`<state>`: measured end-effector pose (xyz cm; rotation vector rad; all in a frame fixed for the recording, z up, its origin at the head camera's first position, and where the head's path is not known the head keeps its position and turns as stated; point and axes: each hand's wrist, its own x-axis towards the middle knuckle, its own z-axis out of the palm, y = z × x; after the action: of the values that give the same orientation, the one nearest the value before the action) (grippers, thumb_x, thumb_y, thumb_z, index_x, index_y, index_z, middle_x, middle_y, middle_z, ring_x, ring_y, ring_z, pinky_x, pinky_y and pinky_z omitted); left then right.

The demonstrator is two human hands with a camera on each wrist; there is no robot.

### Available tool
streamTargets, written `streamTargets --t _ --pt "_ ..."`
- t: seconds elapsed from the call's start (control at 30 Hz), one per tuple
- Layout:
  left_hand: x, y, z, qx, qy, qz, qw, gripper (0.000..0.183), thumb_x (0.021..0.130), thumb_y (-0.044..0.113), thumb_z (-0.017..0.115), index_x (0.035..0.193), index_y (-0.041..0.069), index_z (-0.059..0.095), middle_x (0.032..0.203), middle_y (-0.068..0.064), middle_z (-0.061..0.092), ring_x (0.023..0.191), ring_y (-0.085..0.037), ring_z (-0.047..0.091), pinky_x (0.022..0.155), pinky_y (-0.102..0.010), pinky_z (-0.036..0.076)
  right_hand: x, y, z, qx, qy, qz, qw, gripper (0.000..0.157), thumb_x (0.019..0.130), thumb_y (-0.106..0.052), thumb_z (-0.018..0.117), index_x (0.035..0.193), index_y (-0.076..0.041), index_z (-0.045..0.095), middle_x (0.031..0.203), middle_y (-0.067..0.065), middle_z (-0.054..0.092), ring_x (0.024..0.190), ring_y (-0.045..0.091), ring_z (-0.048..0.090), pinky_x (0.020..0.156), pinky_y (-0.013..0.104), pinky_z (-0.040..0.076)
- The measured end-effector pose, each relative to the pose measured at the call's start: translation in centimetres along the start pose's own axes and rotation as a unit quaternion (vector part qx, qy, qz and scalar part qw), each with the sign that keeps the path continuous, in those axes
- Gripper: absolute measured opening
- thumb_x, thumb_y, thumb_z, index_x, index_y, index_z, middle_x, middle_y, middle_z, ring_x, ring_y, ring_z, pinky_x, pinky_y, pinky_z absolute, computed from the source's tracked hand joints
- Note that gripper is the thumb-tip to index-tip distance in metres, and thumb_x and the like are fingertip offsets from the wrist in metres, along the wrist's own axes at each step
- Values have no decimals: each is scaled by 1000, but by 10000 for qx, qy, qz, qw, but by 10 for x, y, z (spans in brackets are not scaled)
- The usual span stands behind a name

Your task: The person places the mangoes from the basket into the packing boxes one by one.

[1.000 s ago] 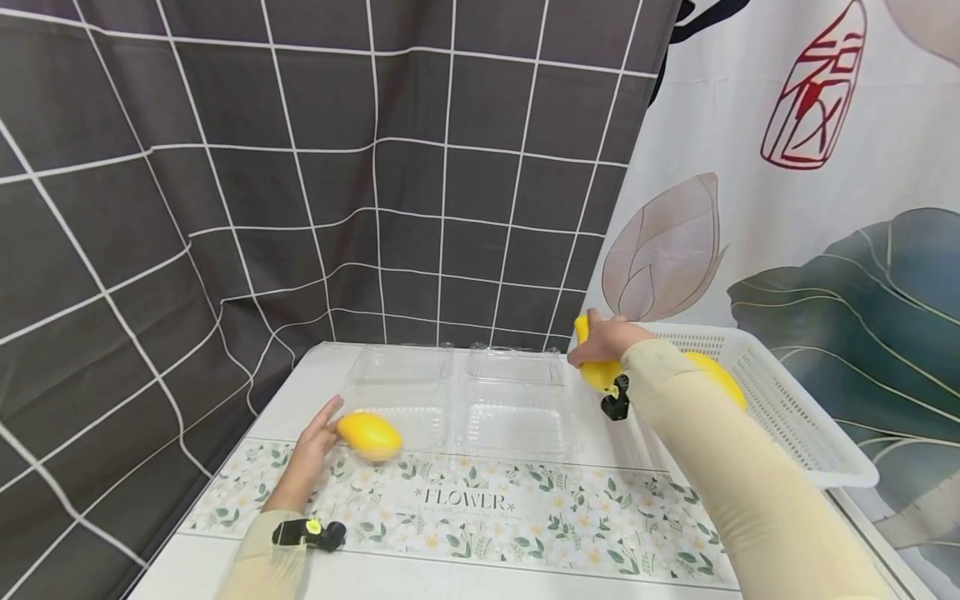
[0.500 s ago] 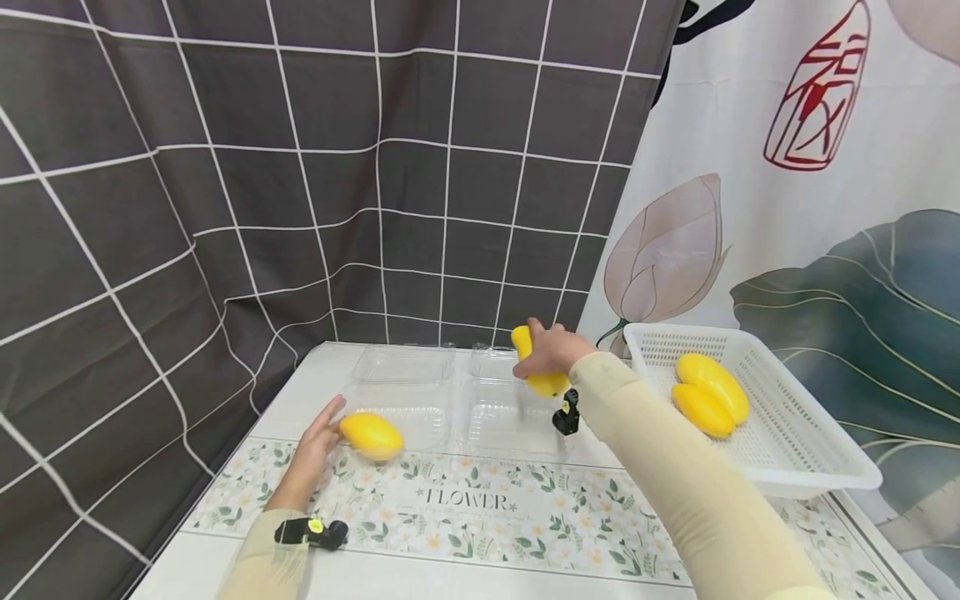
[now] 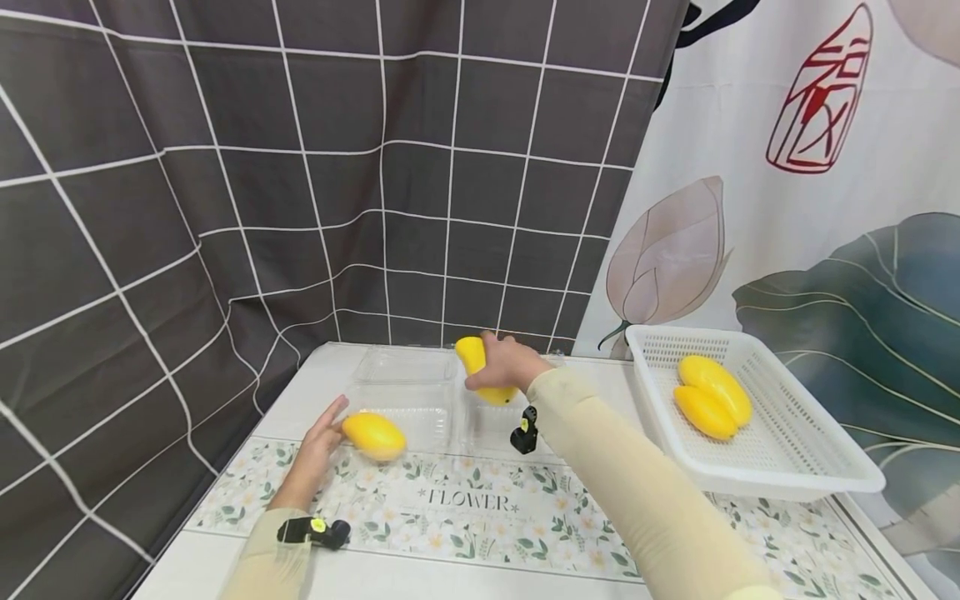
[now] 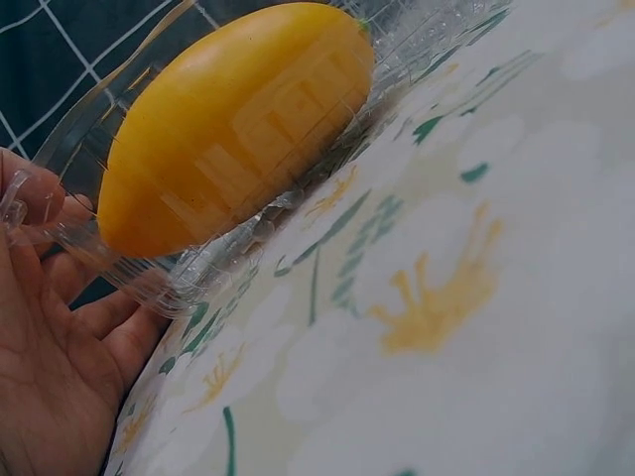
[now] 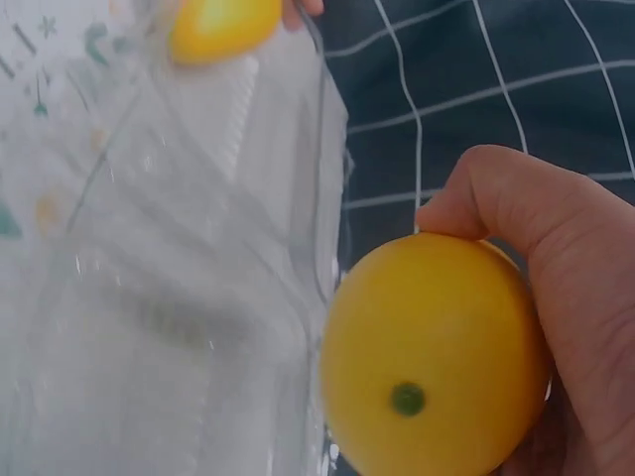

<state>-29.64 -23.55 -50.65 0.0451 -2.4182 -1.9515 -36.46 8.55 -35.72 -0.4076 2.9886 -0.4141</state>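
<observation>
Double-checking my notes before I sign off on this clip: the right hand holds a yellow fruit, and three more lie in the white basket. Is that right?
Not quite: the head view shows only two more fruits in the white basket, not three. The right hand does hold a yellow fruit.

Through the head view I'm looking forward and down at the table [image 3: 420,575] from farther back. The left wrist view is facing the left fruit [image 4: 238,129] close up, slanting along the table; the right wrist view is peering closely at the held fruit [image 5: 437,347] and catching the left fruit, which all three are sharing, at its top edge.
</observation>
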Motion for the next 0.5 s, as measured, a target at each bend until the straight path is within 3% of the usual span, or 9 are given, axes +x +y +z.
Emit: streamTargets --t 0.2,0.5 --pt "0 2 0 36 45 -118 9999 68 86 1 29 147 29 20 151 3 21 136 -25 22 110 -50 8 5 -23 17 -1 303 -453 9985 94 64 -52 65 142 -16 26 94 4 48 76 18 51 58 30 44" --pt "1 3 0 33 54 -191 9998 68 86 1 29 147 29 20 151 2 21 135 -26 24 110 -50 8 12 -47 42 23 600 -916 9940 96 64 -51 66 144 -18 25 104 5 50 83 16 50 59 28 45"
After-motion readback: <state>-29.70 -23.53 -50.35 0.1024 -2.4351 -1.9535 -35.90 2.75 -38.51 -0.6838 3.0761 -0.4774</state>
